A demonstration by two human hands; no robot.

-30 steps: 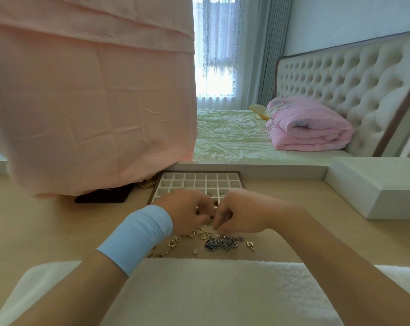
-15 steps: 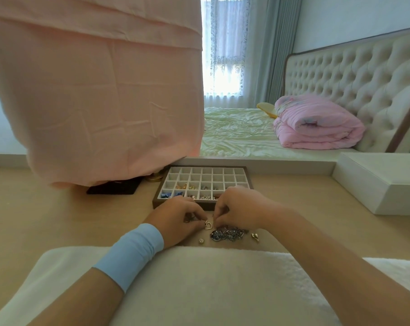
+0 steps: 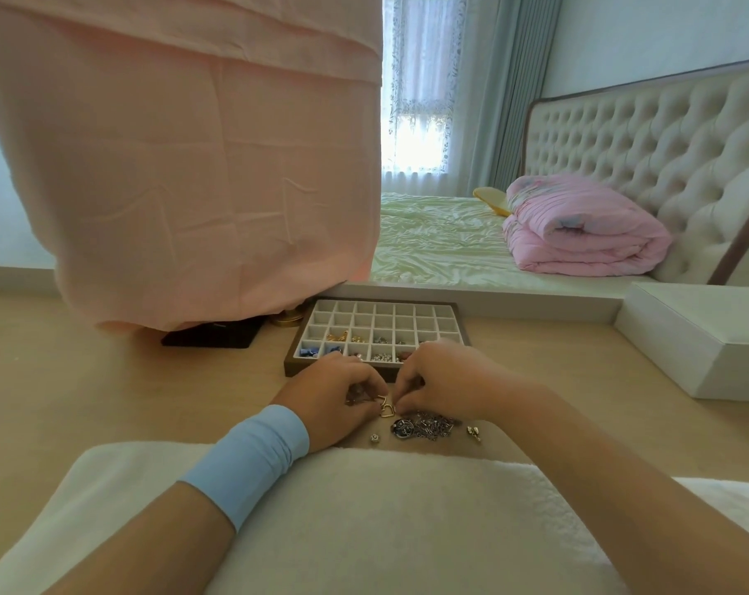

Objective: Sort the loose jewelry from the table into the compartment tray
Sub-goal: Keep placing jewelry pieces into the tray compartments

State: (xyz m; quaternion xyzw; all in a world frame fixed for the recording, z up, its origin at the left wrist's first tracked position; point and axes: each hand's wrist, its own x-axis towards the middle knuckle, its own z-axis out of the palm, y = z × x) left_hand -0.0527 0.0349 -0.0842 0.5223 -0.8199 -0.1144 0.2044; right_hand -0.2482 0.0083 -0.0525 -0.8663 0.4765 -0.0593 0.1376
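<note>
The compartment tray (image 3: pixel 446 312) lies on the wooden table, white cells in a brown frame; its near rows hold gold, blue and silver pieces. Just in front of it my left hand (image 3: pixel 334 397) and my right hand (image 3: pixel 441 380) meet, fingertips pinched together on a small gold heart-shaped piece (image 3: pixel 385 409). My left fingers also cover other gold bits. A tangle of silver jewelry (image 3: pixel 424 425) lies under my right hand, with a small bead (image 3: pixel 375 438) to its left and a gold charm (image 3: pixel 473 432) to its right.
A pink cloth (image 3: pixel 184 165) hangs over the table's back left, above a black box (image 3: pixel 211 334) and a gold tin (image 3: pixel 286 320). A white towel (image 3: pixel 364 508) covers the near edge. A white box (image 3: pixel 699 332) stands at right; a bed lies behind.
The view tilted and the tray's filled near rows came into sight. Both hands dropped slightly toward me onto the gold pieces, pinching the heart piece; the loose gold chain links are now under my left hand.
</note>
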